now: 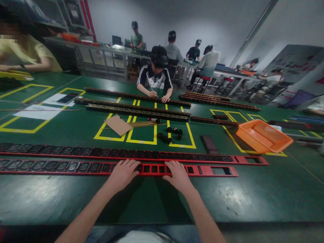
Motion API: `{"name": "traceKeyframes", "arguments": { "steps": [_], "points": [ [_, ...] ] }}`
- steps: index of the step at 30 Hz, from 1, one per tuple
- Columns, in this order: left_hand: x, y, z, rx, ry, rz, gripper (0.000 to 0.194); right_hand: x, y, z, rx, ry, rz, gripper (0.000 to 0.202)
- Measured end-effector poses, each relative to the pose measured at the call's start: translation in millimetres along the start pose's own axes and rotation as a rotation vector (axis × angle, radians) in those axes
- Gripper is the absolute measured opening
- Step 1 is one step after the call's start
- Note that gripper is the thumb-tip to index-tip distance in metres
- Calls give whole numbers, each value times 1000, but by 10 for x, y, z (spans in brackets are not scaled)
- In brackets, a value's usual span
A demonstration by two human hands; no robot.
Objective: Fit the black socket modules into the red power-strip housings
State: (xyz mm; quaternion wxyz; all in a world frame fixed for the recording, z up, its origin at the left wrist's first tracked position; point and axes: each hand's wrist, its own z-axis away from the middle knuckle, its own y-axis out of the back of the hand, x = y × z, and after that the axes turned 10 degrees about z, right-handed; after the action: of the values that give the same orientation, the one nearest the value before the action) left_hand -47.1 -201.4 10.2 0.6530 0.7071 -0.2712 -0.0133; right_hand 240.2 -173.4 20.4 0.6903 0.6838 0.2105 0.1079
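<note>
A long red power strip housing (206,171) lies across the table in front of me. Black sockets fill its left part, while square openings show in the stretch between and beyond my hands. My left hand (123,174) grips the housing near the last sockets, fingers over the far edge and thumb at the near side. Farther right, my right hand (178,176) spans the same housing in a similar way. Just behind lies a second red power strip housing (253,161), parallel to it, with black sockets along most of its length. My palms hide what is under them.
An orange bin (261,135) stands tilted at right. Small black parts (165,137), a cardboard piece (118,125) and a dark patch (209,144) lie beyond the housings. Long dark rails (138,111) cross the table before a co-worker (155,74). Papers and a phone (68,98) are left.
</note>
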Motion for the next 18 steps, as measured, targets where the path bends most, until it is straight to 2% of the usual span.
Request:
{"name": "traceKeyframes", "arguments": {
  "steps": [3,18],
  "points": [
    [-8,-18,5,16,-20,-19,35,86,-15,39,30,4,-28,54],
    [-212,-81,-151,-19,-39,-40,52,71,-78,-85,111,-6,-8,50]
  ]
}}
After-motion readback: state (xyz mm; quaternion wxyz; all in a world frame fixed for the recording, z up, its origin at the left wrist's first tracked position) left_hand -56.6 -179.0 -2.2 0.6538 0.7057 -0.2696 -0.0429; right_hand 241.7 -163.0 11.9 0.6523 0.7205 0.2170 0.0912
